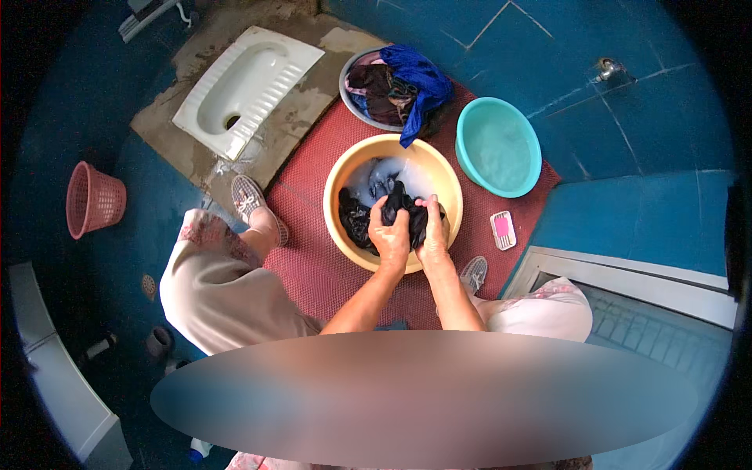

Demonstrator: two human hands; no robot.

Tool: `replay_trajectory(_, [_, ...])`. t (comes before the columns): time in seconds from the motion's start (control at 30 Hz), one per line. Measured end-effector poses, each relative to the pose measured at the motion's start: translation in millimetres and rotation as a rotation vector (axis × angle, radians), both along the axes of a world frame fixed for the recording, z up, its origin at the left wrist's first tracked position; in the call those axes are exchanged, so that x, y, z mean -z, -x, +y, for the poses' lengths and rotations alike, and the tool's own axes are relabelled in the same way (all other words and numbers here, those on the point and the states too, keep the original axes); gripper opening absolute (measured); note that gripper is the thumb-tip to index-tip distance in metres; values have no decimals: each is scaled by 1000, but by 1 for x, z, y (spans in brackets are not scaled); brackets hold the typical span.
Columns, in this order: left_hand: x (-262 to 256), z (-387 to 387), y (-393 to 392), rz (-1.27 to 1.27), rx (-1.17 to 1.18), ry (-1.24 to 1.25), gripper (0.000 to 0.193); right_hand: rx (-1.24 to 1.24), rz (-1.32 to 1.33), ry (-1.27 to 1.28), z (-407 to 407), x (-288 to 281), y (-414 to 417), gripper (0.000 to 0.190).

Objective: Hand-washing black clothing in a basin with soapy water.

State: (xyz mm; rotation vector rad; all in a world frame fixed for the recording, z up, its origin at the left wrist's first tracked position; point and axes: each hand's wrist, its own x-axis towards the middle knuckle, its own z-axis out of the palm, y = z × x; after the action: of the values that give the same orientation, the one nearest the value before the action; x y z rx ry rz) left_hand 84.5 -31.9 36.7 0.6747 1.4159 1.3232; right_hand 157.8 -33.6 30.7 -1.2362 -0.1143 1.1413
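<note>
A wide yellow plastic basin [333, 223] sits between my feet with cloudy, sudsy water [414, 176] in it. Over it, my left hand [390, 238] grips a bunched black wet cloth [418, 226]. My right hand [436, 235] holds the same cloth from the other side, fingers pointing away from me. Something small and pink shows by the right fingertips; whether it is soap or a finger cannot be told. More dark fabric [354, 217] lies in the water at the basin's left side.
Beyond stands a grey basin [346, 106] heaped with clothes [376, 82]. A turquoise basin [534, 150] of water and a soap dish [503, 241] with pink soap lie right, on red matting [305, 176]. Left are a squat toilet [200, 117] and a pink basket [97, 200]. A tap [611, 69] juts from the wall.
</note>
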Motion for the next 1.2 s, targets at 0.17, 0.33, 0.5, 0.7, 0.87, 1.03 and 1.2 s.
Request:
replay_trajectory(0.17, [-27, -5, 1, 383, 168, -424, 45, -114, 232, 161, 6, -20, -13, 44])
replay_trajectory(0.33, [-46, 1, -2, 625, 330, -786, 26, -368, 439, 65, 3, 0, -47, 31])
replay_trajectory(0.5, [-49, 0, 7, 720, 549, -947, 25, -397, 226, 185, 2, -47, -35, 20])
replay_trajectory(0.7, [-45, 4, 8, 742, 760, -1171, 34, -648, 456, 268, 9, 47, -72, 23])
replay_trajectory(0.87, [-43, 6, 14, 780, 999, -1164, 38, -864, 570, 162, 4, 20, -77, 18])
replay_trajectory(1.03, [-20, 24, 15, 717, 683, -756, 24, -627, 492, 275, 12, 31, -58, 23])
replay_trajectory(1.2, [9, 77, 21, -11, 570, 48, 27, -614, 499, 171, 34, 10, -46, 34])
